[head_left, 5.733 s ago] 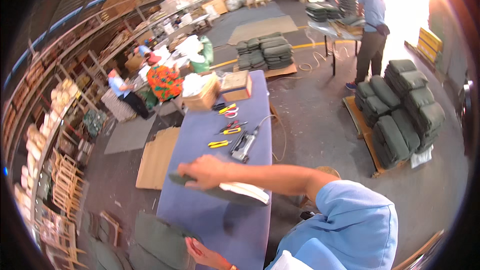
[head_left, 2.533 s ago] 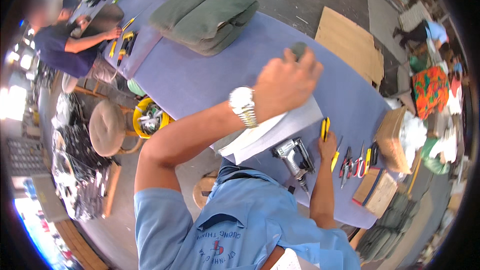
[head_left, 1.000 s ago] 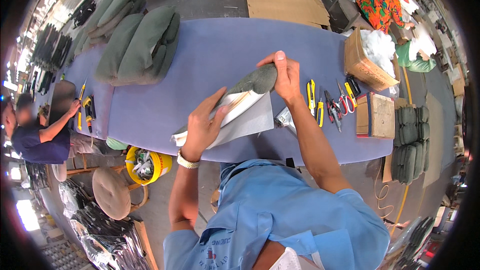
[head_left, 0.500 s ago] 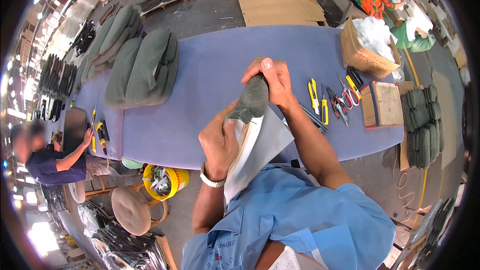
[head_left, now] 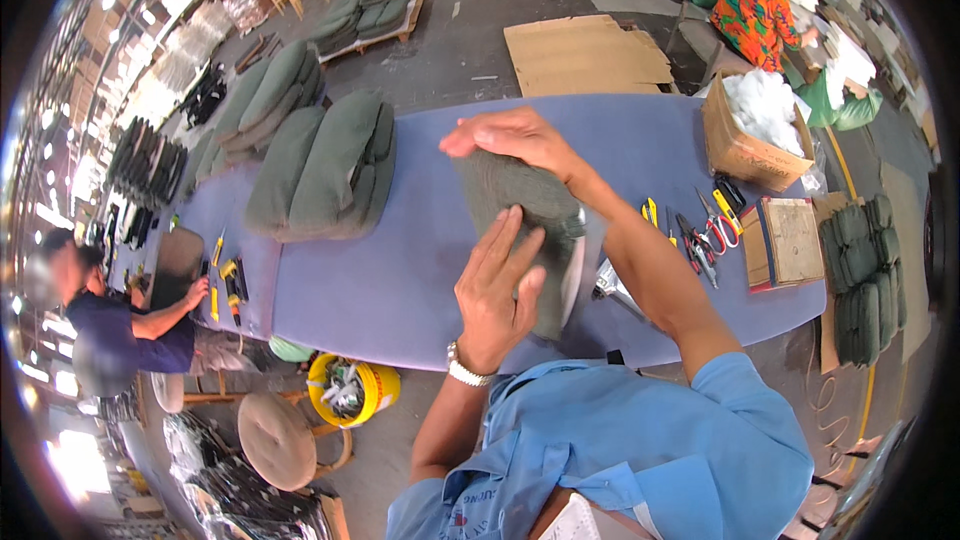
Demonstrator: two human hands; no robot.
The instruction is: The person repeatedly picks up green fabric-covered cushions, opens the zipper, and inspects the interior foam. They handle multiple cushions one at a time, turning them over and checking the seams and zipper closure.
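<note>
A dark green fabric-covered cushion pad (head_left: 510,185) is held above the blue-grey table, its broad green face showing and a whitish strip along its right edge. My left hand (head_left: 495,285) rests on the near part of that face, fingers stretched out and somewhat apart. At the far end, my right hand (head_left: 520,137) lies over the top edge with its fingers extended. Partly behind my right forearm is a silver-grey tool (head_left: 620,292) whose kind I cannot make out. Whatever lies under the pad is hidden.
Stacked green cushions (head_left: 325,170) stand on the table's left. At right are scissors (head_left: 722,232), pliers (head_left: 697,255), yellow-handled tools, a box of white stuffing (head_left: 720,135) and a wooden block (head_left: 790,243). A yellow bucket (head_left: 383,390) stands below; a co-worker (head_left: 130,330) works at left.
The pad has turned from end-on to show its broad green face. My left hand has gone from gripping its side to lying flat on it; my right fingers have straightened.
</note>
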